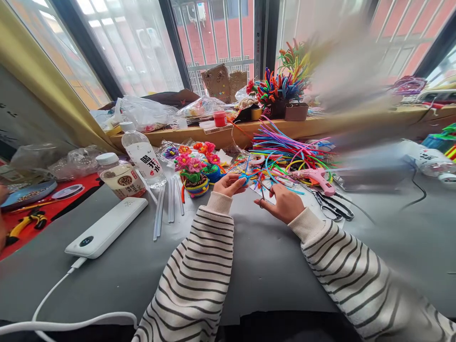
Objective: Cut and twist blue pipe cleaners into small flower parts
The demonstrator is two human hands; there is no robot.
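Observation:
My left hand (pixel 230 185) pinches a blue pipe cleaner piece (pixel 244 177) that looks twisted into a small loop or flower shape. In my right hand (pixel 284 203) is a pair of small scissors (pixel 262 192), fingers through the handles, with the blades pointing up close to the blue piece. Whether the blades touch it I cannot tell. To the left of my left hand stands a small pot of pink pipe cleaner flowers (pixel 194 178). Beyond both hands spreads a pile of colourful pipe cleaners (pixel 281 145).
A pink glue gun (pixel 318 180) and large scissors (pixel 333 206) lie to the right. Glue sticks (pixel 171 202), a water bottle (pixel 144 156), a second bottle (pixel 121 178) and a white power bank (pixel 107 228) with cable are on the left, near pliers (pixel 26 224). A blur covers the upper right.

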